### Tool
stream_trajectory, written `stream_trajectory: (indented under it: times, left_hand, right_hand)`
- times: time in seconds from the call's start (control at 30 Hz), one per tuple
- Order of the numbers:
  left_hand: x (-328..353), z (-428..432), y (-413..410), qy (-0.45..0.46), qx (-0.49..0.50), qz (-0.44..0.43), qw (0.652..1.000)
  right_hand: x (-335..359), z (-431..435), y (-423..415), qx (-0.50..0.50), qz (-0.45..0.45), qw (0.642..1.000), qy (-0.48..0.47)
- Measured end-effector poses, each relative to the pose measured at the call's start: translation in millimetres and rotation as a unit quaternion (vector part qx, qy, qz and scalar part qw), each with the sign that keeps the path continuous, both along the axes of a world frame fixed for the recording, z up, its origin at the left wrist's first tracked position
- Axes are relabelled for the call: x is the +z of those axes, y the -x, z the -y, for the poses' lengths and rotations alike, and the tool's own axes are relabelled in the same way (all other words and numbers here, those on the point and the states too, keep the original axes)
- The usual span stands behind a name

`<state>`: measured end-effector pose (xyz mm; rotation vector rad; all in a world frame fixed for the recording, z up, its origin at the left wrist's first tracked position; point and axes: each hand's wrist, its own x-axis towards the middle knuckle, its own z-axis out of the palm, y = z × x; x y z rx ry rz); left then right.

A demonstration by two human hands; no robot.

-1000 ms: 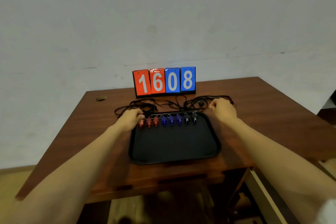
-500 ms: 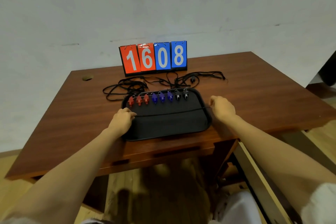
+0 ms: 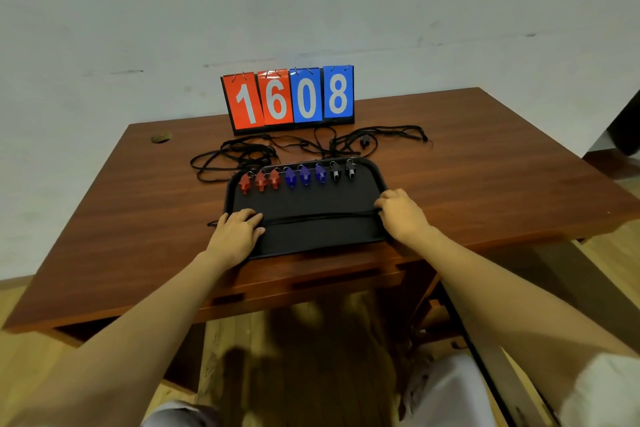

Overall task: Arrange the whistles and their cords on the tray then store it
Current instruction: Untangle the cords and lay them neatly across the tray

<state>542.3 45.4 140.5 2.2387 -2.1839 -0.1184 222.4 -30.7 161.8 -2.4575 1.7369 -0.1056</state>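
- Left hand (image 3: 239, 232) presses a black cord (image 3: 318, 217) flat across the tray (image 3: 311, 198), fingers straight.
- Right hand (image 3: 401, 215) pinches the cord's other end.
- Eight whistles (image 3: 304, 175) line the tray's far edge.

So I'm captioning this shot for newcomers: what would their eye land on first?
The red-and-blue scoreboard reading 1608, at the far edge of the table, stands out most. Before it, red, blue and black whistles line the far side of the black tray, and one black cord runs straight across it between the left hand and the right hand.
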Motion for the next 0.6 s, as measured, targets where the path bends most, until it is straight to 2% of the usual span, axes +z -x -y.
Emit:
stream_trajectory:
  times: [0.1, 0.33, 0.47, 0.6]
  left_hand:
    - [-3, -2, 3, 0.008, 0.01, 0.001, 1.0]
    - [-3, -5, 11, 0.012, 0.027, -0.002, 1.0]
    - [-2, -2, 10, 0.019, 0.035, -0.014, 0.999]
    - [6, 8, 16, 0.044, 0.021, -0.026, 0.999]
  right_hand:
    - [-9, -1, 6, 0.001, -0.043, 0.999, 0.002]
    - [-11, 6, 8, 0.013, -0.045, 0.999, 0.016]
    - [-10, 6, 7, 0.024, -0.092, 0.994, 0.053]
    - [-2, 5, -5, 0.038, -0.047, 0.996, 0.068]
